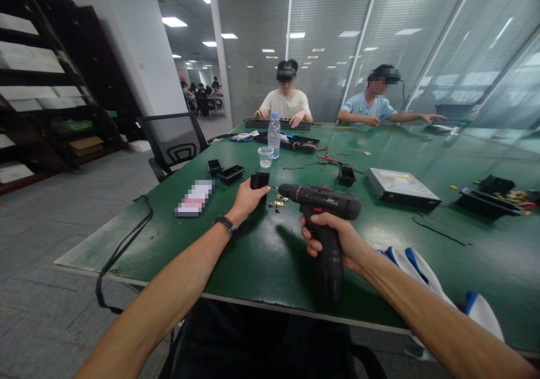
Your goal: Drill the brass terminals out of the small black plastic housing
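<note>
My left hand (248,198) is closed round a small black plastic housing (260,181), held upright over the green table (202,244). In my right hand (327,235) is a black cordless drill (324,200), gripped by its handle. The drill points left, its bit close to the housing's right side; whether the two touch I cannot tell. Several small brass-coloured metal pieces (278,203) lie on the table beside the housing, below the drill's chuck.
A phone (194,198), two black housings (231,174), a plastic cup (265,157) and a bottle (274,137) stand beyond my hands. At right are a metal-cased drive (403,188), another black housing (346,175) and gloves (417,266). Two people sit across the table.
</note>
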### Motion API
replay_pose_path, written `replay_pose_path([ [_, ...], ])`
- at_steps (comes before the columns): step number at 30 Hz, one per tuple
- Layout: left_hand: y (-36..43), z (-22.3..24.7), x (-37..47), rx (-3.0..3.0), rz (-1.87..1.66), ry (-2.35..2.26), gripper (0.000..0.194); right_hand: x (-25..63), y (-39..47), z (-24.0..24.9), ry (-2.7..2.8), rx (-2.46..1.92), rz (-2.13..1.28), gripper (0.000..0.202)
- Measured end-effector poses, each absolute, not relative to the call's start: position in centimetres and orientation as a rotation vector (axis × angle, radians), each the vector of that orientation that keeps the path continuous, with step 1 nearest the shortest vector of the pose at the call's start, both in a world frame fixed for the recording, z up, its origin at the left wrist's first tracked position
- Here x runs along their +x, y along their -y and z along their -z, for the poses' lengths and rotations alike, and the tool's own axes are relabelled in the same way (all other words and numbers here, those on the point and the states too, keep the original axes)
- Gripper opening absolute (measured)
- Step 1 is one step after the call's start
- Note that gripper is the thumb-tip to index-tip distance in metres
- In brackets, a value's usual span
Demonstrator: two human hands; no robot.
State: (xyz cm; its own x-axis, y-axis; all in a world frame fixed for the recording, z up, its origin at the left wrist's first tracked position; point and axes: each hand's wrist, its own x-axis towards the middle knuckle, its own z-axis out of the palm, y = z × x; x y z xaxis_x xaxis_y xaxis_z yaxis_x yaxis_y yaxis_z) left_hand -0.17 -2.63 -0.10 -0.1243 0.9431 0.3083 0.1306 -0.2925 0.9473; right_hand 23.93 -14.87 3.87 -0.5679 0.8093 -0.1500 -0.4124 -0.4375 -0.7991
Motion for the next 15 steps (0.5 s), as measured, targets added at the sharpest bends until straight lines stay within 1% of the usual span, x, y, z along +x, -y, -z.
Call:
replay_pose_path([
  [15,2.65,0.19,-0.21,1.477,-1.494,-1.269,0.037,23.8,14.86,-3.95,0.953,-0.69,-2.041,0.018],
])
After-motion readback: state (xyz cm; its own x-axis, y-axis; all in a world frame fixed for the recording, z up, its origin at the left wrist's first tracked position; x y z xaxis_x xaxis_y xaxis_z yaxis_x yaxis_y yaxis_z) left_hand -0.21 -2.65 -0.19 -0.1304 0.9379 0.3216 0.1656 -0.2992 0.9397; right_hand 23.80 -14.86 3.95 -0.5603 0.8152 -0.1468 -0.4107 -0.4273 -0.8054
